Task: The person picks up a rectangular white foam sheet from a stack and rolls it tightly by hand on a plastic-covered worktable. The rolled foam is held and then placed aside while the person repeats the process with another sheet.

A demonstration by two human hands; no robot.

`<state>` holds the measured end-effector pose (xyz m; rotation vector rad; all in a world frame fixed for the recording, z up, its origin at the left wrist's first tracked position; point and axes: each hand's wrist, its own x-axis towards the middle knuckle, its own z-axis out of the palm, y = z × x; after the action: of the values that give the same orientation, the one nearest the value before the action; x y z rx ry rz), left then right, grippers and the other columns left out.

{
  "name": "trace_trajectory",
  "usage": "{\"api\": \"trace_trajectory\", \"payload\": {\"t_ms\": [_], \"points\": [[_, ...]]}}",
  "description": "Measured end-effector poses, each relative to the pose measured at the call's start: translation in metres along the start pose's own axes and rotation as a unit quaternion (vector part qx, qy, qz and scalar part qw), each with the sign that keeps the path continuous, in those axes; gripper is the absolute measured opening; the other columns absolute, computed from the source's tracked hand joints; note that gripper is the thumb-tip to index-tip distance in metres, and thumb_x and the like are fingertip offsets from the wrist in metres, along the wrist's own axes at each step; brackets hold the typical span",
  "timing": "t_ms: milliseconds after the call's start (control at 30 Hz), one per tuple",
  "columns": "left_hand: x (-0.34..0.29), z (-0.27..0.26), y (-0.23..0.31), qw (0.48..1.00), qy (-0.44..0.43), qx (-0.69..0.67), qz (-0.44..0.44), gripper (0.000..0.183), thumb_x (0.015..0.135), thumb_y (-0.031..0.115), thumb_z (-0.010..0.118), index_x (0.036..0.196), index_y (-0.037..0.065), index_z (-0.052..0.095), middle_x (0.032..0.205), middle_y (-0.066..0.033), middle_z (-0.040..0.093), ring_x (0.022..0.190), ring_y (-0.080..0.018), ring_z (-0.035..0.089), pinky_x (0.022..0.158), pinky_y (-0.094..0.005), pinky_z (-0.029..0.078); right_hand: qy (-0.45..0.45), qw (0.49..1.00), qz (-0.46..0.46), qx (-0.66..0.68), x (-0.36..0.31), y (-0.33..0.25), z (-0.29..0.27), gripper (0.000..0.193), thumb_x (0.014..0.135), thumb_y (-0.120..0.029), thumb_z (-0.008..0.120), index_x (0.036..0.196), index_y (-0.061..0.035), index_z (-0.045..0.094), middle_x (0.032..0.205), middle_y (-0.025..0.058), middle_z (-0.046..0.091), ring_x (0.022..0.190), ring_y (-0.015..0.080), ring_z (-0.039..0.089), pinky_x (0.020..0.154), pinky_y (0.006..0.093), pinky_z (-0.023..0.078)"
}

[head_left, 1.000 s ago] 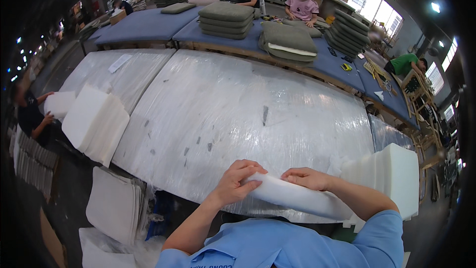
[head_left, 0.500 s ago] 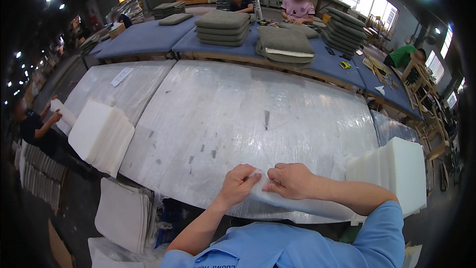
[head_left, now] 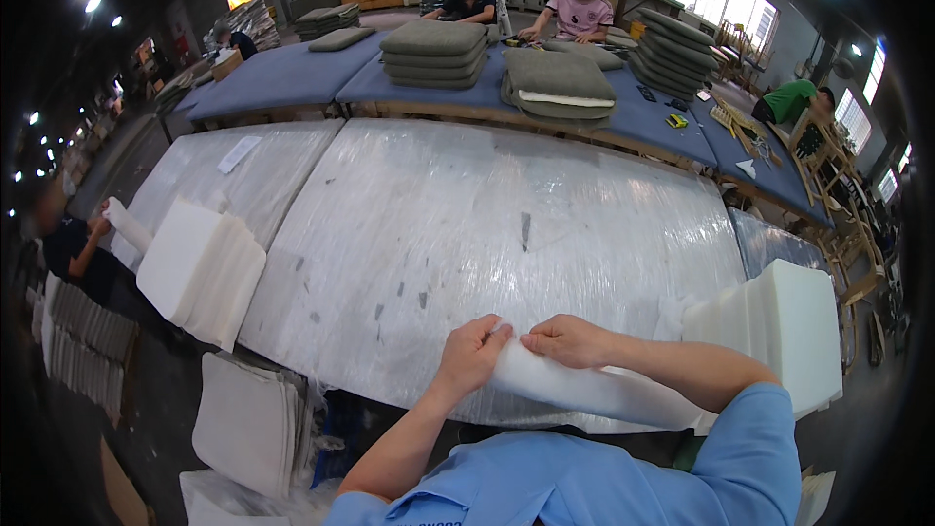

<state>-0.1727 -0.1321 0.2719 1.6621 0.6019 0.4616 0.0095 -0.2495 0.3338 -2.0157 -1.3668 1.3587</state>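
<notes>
A white sheet of soft padding (head_left: 584, 392) lies curved along the near edge of a plastic-wrapped table (head_left: 458, 205), close to my body. My left hand (head_left: 471, 356) pinches its far left corner between thumb and fingers. Just to the right, my right hand (head_left: 573, 342) grips the same edge, its fingers curled in. A small gap separates the two hands. The padding's right end runs under my right forearm, toward a stack of white foam pads (head_left: 794, 331) at the table's right end.
Another foam stack (head_left: 185, 258) stands at the left, beside a person (head_left: 83, 253) holding a white roll. White sheets (head_left: 243, 424) are piled low on the left. Beyond, blue-topped tables (head_left: 273, 73) carry grey-green cushions (head_left: 433, 54); other people work there.
Both hands have lifted the padding's edge slightly, and more of its white surface shows between them. At the left, the other person's roll has tilted and drawn closer to their body.
</notes>
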Motion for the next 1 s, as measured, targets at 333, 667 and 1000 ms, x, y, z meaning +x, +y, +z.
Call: {"api": "trace_trajectory", "payload": {"t_ms": [333,667,1000], "points": [[0.005,-0.001,-0.010,0.997,-0.009,-0.073,0.009,0.027,0.102,0.018,0.058,0.125,0.006,0.065,0.092,-0.0062,0.069,0.082,-0.0132,0.060,0.076,-0.0310,0.048,-0.023,0.986,-0.093,-0.138,0.010,-0.015,0.004,0.058,0.109,-0.056,0.044,0.108,-0.0044,0.070,0.096,0.0205,0.072,0.089,0.0371,0.068,0.082,0.0446,0.052],[-0.023,-0.011,-0.015,0.974,0.101,-0.145,0.140,0.063,0.097,0.014,0.060,0.154,-0.001,0.037,0.141,-0.0198,0.055,0.136,-0.0290,0.051,0.118,-0.0432,0.033,-0.037,0.993,-0.068,-0.091,0.017,-0.011,0.008,0.058,0.109,-0.054,0.044,0.112,-0.0037,0.074,0.103,0.0220,0.074,0.095,0.0373,0.069,0.088,0.0440,0.052],[-0.058,0.020,-0.002,0.971,0.085,0.217,0.061,0.103,0.091,0.044,0.076,0.157,-0.013,0.023,0.159,-0.0383,0.031,0.151,-0.0536,0.026,0.126,-0.0531,0.023,-0.072,0.975,-0.073,-0.199,0.016,-0.027,-0.013,0.078,0.106,-0.067,0.035,0.115,0.0010,0.072,0.105,0.0240,0.073,0.096,0.0400,0.070,0.089,0.0453,0.052]]}}
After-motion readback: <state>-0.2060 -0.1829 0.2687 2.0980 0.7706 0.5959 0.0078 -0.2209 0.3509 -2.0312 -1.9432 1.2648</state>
